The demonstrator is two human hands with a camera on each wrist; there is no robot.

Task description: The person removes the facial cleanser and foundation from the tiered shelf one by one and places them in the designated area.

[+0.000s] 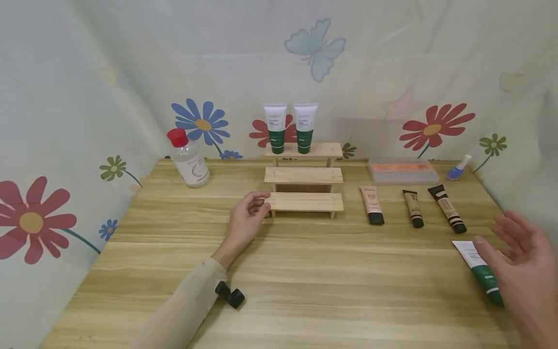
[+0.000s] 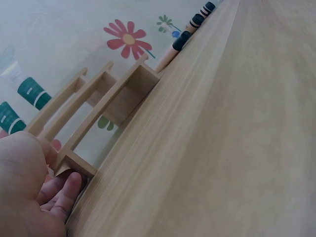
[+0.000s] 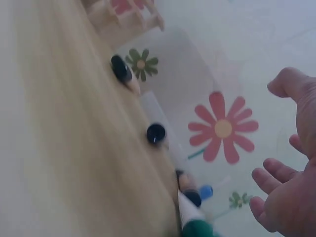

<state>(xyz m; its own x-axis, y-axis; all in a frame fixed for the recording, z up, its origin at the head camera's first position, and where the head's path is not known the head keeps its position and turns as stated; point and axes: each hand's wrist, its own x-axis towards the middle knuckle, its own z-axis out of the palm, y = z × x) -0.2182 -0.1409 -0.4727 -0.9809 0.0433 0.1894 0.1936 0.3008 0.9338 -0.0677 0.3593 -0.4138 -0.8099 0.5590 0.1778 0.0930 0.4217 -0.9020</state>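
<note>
My left hand (image 1: 245,219) grips the left end of the lowest step of a three-step wooden display stand (image 1: 303,175). In the left wrist view its fingers (image 2: 66,200) curl about the stand's end support. Two white-and-green squeeze tubes, one on the left (image 1: 275,128) and one on the right (image 1: 306,128), stand upright on the top step. A matching squeeze tube (image 1: 483,274) lies on the table at the right. Over its right side my right hand (image 1: 525,257) hovers, fingers spread and holding nothing; it partly hides that tube.
A clear bottle with a red cap (image 1: 190,162) stands left of the stand. To the right lie a BB cream tube (image 1: 372,205), a small gold tube (image 1: 412,208) and a dark-ended tube (image 1: 447,209). Behind them are a flat clear box (image 1: 403,172) and a blue nail polish bottle (image 1: 459,168).
</note>
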